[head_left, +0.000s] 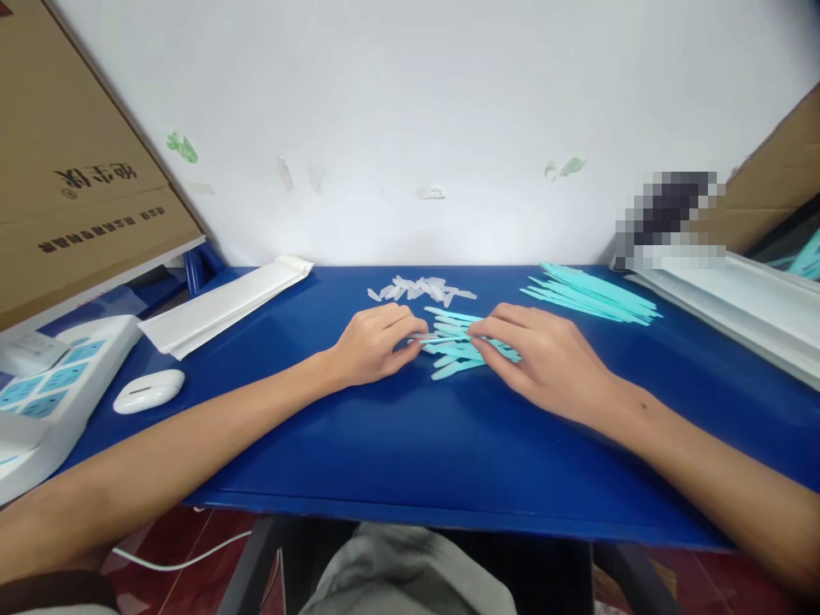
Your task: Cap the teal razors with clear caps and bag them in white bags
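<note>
Near the middle of the blue table [384, 453], my left hand [379, 343] pinches a small translucent piece at the tip of a thin turquoise stick. The other end of that stick is between the thumb and fingers of my right hand [544, 354]. Under and between the hands lies a loose pile of turquoise sticks [452, 366], some with pale ends. Behind them sits a heap of small translucent pieces [423, 289]. More turquoise sticks [589, 295] lie in a bundle at the back right.
A flat white packet [224, 306] lies at the back left. Left of it are a white earphone case [149, 391] and a power strip [96, 376]. A cardboard box [83, 162] stands far left. White trays [736, 299] occupy the right edge.
</note>
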Available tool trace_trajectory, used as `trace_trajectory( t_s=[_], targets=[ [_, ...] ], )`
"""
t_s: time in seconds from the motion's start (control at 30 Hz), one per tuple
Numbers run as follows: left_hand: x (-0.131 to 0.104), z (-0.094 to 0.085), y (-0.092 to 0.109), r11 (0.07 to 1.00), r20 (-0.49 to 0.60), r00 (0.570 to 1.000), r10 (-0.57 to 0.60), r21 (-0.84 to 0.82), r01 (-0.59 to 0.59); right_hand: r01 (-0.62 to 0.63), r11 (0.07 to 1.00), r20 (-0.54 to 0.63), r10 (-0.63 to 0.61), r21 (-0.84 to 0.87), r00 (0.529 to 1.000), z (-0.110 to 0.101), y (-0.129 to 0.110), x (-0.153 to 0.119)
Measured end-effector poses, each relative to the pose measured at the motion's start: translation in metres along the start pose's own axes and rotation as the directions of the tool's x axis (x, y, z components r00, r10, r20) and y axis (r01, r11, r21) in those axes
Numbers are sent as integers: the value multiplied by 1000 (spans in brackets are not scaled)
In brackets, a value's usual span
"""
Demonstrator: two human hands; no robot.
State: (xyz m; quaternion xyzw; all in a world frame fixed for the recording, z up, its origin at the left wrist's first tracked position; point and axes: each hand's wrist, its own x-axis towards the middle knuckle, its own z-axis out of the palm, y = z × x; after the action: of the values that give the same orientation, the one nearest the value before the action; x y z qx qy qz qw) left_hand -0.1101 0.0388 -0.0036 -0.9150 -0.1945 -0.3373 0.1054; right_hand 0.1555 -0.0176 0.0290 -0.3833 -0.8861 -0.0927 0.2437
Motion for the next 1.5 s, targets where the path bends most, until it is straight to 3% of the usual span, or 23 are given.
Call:
trace_trajectory(
  t_s=[0.13, 0.43, 0.73, 0.87, 1.07, 1.2, 1.27, 1.37, 1.5],
  targets=[
    [0, 0, 0, 996, -2, 997, -82, -37, 81, -41, 998, -34, 40, -36, 999, 0, 5, -1],
    [0, 1, -1, 996, -19, 997, -74, -54, 73, -48, 999, 16, 48, -3, 999, -1, 16, -2],
    [1, 0, 2, 996, 7, 999, 34, -83, -33, 78, 997, 58, -78, 5, 995, 11, -7, 0],
    [2, -3, 1, 986, 105, 993, -56, -151, 72, 14, 1000, 89, -14, 3, 996, 10, 3, -1],
    [1, -4, -1, 948, 223, 941, -256, -132, 289, -115, 991, 294, 88, 73, 952, 3, 26, -2],
    [0, -2, -2, 947, 249, 928, -279, -91, 309, -230, 971, 514, 164, 66, 842, 2, 29, -5],
    [1, -1, -2, 947, 252, 925, -285, -75, 312, -265, 962, 568, 178, 73, 803, 3, 29, -6],
    [3, -1, -1, 933, 271, 902, -337, -31, 358, -261, 959, 569, 152, 115, 808, 3, 28, -4],
    [7, -2, 1, 893, 417, 802, -427, 52, 448, -273, 953, 551, 160, 130, 819, 0, 26, -1]
  ],
)
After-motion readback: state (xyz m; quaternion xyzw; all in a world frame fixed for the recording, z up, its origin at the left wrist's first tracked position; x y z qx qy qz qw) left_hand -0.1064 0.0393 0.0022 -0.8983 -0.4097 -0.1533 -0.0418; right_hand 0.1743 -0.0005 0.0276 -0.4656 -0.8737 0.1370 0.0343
